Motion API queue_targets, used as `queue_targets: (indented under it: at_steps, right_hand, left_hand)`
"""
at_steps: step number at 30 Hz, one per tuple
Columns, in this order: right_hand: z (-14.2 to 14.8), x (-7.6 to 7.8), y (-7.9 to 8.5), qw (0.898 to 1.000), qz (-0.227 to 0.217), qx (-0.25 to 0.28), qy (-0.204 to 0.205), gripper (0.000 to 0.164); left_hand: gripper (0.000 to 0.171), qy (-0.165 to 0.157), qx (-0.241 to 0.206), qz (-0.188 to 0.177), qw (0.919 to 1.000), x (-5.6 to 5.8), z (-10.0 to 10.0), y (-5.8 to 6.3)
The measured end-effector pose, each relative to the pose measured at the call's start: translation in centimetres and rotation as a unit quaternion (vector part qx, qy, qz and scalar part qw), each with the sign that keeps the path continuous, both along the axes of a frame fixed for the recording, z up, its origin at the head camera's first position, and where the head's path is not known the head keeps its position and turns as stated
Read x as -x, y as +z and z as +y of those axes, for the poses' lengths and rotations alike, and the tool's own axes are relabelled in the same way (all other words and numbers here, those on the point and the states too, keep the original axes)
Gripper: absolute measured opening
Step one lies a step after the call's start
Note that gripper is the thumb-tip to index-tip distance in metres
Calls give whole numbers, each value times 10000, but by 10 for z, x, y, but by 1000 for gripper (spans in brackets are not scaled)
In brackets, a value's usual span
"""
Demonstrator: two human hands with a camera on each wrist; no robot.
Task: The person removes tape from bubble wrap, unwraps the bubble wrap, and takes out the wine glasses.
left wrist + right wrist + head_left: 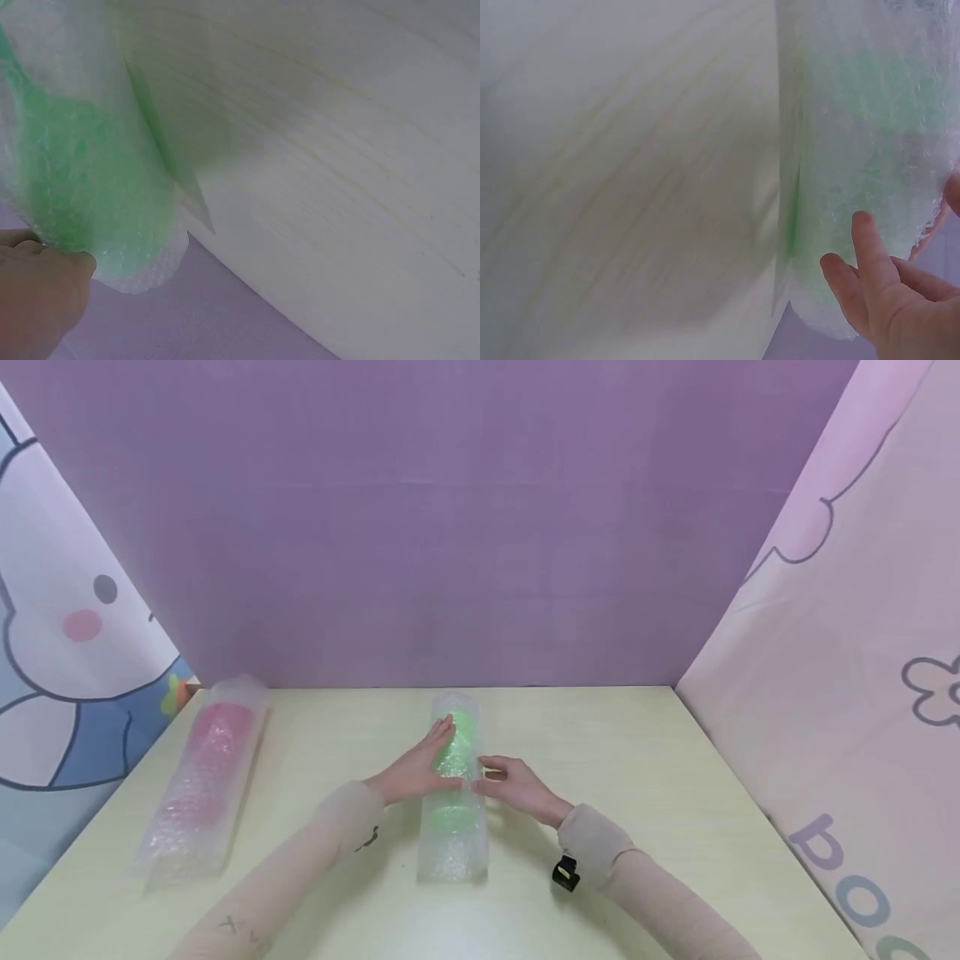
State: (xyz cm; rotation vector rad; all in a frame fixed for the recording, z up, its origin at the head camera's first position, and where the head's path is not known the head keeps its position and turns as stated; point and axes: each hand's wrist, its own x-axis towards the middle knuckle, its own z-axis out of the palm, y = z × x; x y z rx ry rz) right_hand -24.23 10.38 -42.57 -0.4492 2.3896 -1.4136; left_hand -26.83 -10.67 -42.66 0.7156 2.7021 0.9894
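Observation:
A bundle (453, 820), something green inside clear bubble wrap, lies lengthwise at the middle of the table. From its left side my left hand (416, 772) rests on it, fingers extended along the upper part and thumb across the wrap. At the opposite side my right hand (519, 787) touches the wrap's right edge with its fingertips. Loosely spread right fingers (874, 259) show against the bubble wrap (870, 150) in the right wrist view. The left wrist view has the left hand (45, 292) at the green bundle's far end. The wrapped object's exact kind is hidden.
A second bubble-wrapped bundle (213, 752), pink inside, lies at the left of the pale wooden table (600, 727). A purple panel (450, 527) stands along the back edge. Printed cloths hang at the left and right sides.

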Motion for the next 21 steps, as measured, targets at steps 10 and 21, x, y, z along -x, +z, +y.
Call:
queue_targets:
  at_steps: [10,21]
  right_hand:
    - [-3,4,6,9972,410,-618,-51,61]
    - [-21,26,7,9879,1288,-320,-806,40]
  left_hand:
    - [103,73,-74,-89,9999,0,1,-2]
    - [104,142,-176,-60,9997,-4,6,0]
